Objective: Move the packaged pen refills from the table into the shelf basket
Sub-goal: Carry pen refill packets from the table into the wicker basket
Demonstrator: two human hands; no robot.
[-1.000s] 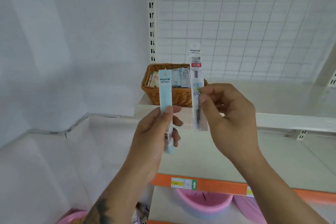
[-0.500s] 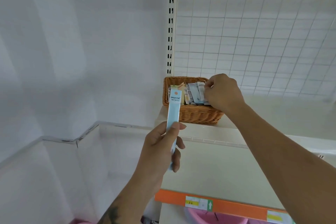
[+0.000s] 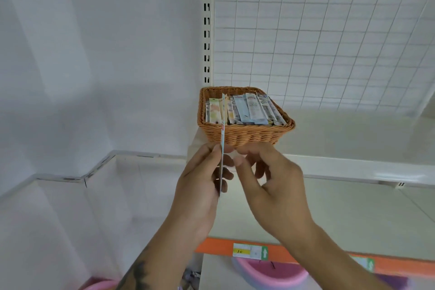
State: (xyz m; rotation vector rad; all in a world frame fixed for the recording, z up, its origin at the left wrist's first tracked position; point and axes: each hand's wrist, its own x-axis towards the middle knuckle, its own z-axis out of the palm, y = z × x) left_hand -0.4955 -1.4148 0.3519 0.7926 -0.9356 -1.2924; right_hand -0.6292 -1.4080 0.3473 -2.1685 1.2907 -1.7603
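A wicker basket (image 3: pixel 244 135) sits on the upper white shelf and holds several packaged pen refills (image 3: pixel 249 110) lying side by side. My left hand (image 3: pixel 200 179) pinches one refill pack (image 3: pixel 223 129) upright, seen edge-on, just in front of the basket's near wall. My right hand (image 3: pixel 266 179) is beside it on the right, fingers curled toward the pack's lower part; its thumb tip is next to the pack, and I cannot tell if it touches.
A white wire grid panel (image 3: pixel 317 30) backs the shelf, with a slotted upright (image 3: pixel 207 21) at its left. The lower shelf has an orange edge strip (image 3: pixel 294 254) with price tags. Pink basins (image 3: pixel 270 273) sit below. A white wall is to the left.
My right hand left its pack in the basket and came back down beside my left hand. The left hand's pack has turned edge-on toward me.
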